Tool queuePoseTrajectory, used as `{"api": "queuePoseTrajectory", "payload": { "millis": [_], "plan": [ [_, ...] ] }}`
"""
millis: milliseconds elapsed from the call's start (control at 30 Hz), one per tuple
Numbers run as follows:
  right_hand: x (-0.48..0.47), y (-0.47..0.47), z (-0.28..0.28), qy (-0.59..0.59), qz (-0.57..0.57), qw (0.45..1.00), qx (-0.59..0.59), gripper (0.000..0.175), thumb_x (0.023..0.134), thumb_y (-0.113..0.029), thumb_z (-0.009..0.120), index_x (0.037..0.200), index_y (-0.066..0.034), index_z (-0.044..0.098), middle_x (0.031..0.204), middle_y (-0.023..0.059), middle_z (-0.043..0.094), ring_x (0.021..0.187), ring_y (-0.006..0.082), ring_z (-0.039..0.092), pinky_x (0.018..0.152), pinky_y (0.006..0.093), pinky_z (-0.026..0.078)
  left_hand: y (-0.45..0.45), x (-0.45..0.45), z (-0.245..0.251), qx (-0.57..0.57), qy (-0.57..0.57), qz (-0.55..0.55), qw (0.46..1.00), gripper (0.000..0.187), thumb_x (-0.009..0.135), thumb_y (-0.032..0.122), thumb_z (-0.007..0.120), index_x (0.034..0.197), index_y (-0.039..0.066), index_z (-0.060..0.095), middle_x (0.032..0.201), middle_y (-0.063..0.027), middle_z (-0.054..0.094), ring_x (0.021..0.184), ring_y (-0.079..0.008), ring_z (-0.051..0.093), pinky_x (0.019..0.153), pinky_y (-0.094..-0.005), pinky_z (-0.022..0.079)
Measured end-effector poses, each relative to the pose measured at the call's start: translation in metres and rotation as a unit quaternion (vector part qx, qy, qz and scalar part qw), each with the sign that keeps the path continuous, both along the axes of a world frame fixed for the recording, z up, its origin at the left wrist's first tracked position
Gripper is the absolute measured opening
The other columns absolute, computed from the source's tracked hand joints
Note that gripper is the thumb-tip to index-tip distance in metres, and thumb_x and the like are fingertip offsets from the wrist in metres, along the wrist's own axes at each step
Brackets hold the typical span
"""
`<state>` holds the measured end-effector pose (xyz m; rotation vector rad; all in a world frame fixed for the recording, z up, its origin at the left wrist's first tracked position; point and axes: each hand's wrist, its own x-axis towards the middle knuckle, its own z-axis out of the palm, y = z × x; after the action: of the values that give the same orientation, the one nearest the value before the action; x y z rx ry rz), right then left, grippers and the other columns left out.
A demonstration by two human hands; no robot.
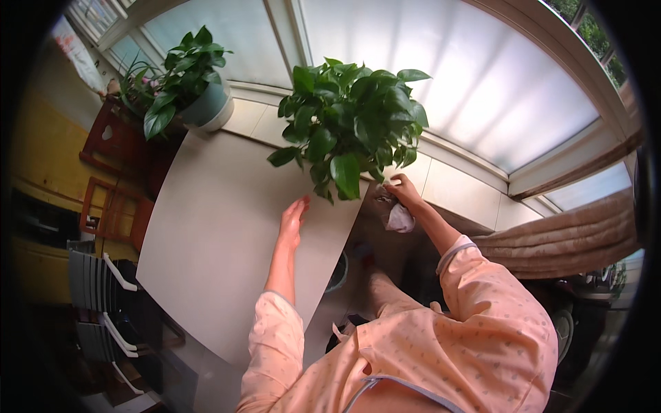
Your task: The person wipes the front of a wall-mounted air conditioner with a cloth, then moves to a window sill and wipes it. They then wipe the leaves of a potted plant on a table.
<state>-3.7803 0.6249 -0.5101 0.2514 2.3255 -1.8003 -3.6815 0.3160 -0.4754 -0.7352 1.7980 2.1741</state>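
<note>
A leafy green potted plant [356,113], resembling a pothos, stands in front of me by the window; its leaves hide the pot. My left hand [293,222] is stretched out flat over the white tabletop [222,217], just below the plant's lower left leaves, with nothing in it. To the right of the leaves, past the table's edge, my right hand [405,190] grips a crumpled pale cloth [400,219]. The cloth hangs below my fingers, over the dark floor area. Whether my right fingertips touch a leaf is hidden.
A second leafy plant in a blue-and-white pot [206,108] stands at the table's far left corner. Chairs with white armrests [119,273] line the left side. A tiled window ledge [459,196] runs behind, with a brown curtain [563,237] at right. A bin-like container [338,273] sits beneath the table's edge.
</note>
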Motion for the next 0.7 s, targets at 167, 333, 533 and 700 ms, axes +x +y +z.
{"api": "queuePoseTrajectory", "payload": {
  "millis": [167, 333, 533, 700],
  "plan": [
    [-0.052, 0.006, -0.045, -0.067, 0.129, 0.982, -0.124, 0.013, 0.081, -0.012, 0.065, 0.088, -0.0014, 0.063, 0.08, 0.0042, 0.062, 0.068, 0.0114, 0.055, 0.055, 0.0278, 0.043, 0.0, -0.086, -0.037, 0.037, -0.033, -0.015, 0.999, 0.049, 0.093, 0.037, 0.048, 0.135, 0.012, 0.042, 0.126, -0.0002, 0.053, 0.115, -0.0131, 0.046, 0.095, -0.0339, 0.033],
    [-0.067, -0.005, -0.039, -0.033, 0.176, 0.982, -0.058, 0.027, 0.083, -0.012, 0.059, 0.109, -0.0028, 0.057, 0.102, 0.0081, 0.06, 0.09, 0.0183, 0.054, 0.074, 0.0333, 0.045, -0.006, -0.128, -0.042, 0.118, 0.136, -0.045, 0.983, 0.043, 0.093, 0.038, 0.048, 0.124, 0.009, 0.049, 0.111, -0.0026, 0.058, 0.1, -0.013, 0.053, 0.087, -0.032, 0.043],
    [-0.067, -0.002, -0.058, -0.103, 0.142, 0.983, -0.061, 0.039, 0.083, -0.015, 0.058, 0.12, -0.0034, 0.052, 0.116, 0.0123, 0.055, 0.102, 0.023, 0.05, 0.084, 0.0368, 0.043, 0.014, -0.156, -0.034, 0.108, 0.105, -0.052, 0.987, 0.042, 0.093, 0.037, 0.049, 0.124, 0.009, 0.05, 0.11, -0.0026, 0.058, 0.098, -0.013, 0.054, 0.085, -0.0313, 0.043],
    [-0.058, -0.01, -0.034, -0.164, 0.138, 0.977, -0.012, 0.043, 0.081, -0.016, 0.059, 0.121, -0.0035, 0.052, 0.12, 0.0136, 0.054, 0.106, 0.0231, 0.05, 0.088, 0.0381, 0.043, 0.022, -0.153, -0.027, 0.104, 0.086, -0.033, 0.99, 0.041, 0.093, 0.036, 0.05, 0.123, 0.009, 0.05, 0.108, -0.0026, 0.059, 0.098, -0.0131, 0.054, 0.084, -0.0307, 0.043]
  ]
}}
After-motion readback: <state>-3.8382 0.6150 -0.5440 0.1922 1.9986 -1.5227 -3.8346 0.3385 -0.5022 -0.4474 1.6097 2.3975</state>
